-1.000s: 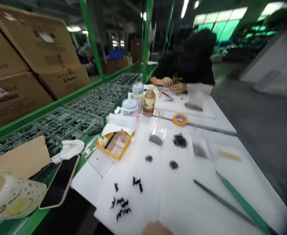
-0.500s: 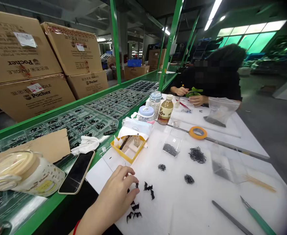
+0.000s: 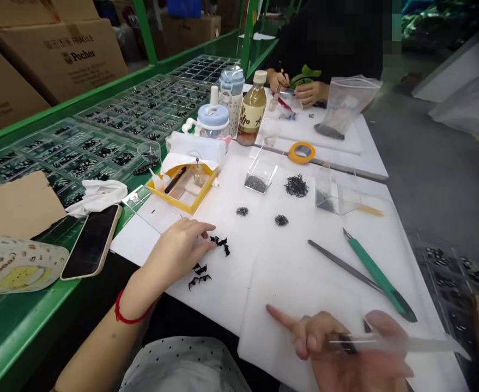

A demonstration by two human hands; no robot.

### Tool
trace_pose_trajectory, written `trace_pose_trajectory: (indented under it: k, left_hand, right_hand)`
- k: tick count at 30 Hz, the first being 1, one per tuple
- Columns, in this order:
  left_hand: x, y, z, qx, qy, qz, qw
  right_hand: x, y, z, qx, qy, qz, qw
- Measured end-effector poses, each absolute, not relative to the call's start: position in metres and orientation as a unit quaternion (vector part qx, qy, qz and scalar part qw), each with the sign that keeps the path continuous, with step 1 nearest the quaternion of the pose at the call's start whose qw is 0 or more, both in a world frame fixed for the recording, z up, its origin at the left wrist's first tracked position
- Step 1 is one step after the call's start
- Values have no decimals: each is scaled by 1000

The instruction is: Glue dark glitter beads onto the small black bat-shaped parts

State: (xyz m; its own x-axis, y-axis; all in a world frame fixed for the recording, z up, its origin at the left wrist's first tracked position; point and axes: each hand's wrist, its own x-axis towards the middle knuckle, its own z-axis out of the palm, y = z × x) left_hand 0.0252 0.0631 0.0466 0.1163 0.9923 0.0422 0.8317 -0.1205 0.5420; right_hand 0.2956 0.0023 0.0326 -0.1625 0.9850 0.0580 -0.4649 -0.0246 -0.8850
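My left hand [image 3: 182, 245] reaches over the white work surface, thumb and index finger apart at the edge of small black bat-shaped pieces [image 3: 219, 240]. More such pieces [image 3: 199, 280] lie below its fingers, partly hidden by the hand. At lower right my right hand [image 3: 337, 348] is smeared by motion, index finger stretched out. A slender, whitish see-through object [image 3: 425, 345] lies in its grip; its exact kind is too blurred to tell. Nearest to that hand are a grey metal strip-like tool [image 3: 341, 264] and a green-handled knife [image 3: 380, 272].
Small piles of black bits [image 3: 296, 185] and clear boxes [image 3: 260, 173] stand mid-table. A yellow tray [image 3: 190, 204], bottle [image 3: 251, 111] and orange tape roll [image 3: 302, 152] are behind. A phone [image 3: 92, 242] lies left. Across the table, a person's hands [image 3: 307, 92] hold a green piece.
The view has tipped down and shifted right. My right hand has come into view with the slender whitish object. The left thumb and index finger, earlier around a black piece, now show a gap.
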Motion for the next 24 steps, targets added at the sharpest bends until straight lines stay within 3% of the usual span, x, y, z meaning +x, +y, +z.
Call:
trace_pose_trajectory:
  k: [13, 18, 20, 24]
  left_hand:
    - [2, 26, 47, 706, 679, 142, 141]
    - [5, 31, 59, 710, 664, 200, 124]
    - [20, 29, 64, 697, 650, 264, 148]
    - [74, 18, 62, 785, 460, 252, 330]
  right_hand:
    - [297, 2, 35, -380, -198, 608, 668]
    - [299, 4, 44, -336, -167, 586, 718]
    - [300, 5, 47, -317, -148, 552, 757]
    - [301, 7, 54, -293, -125, 486, 814]
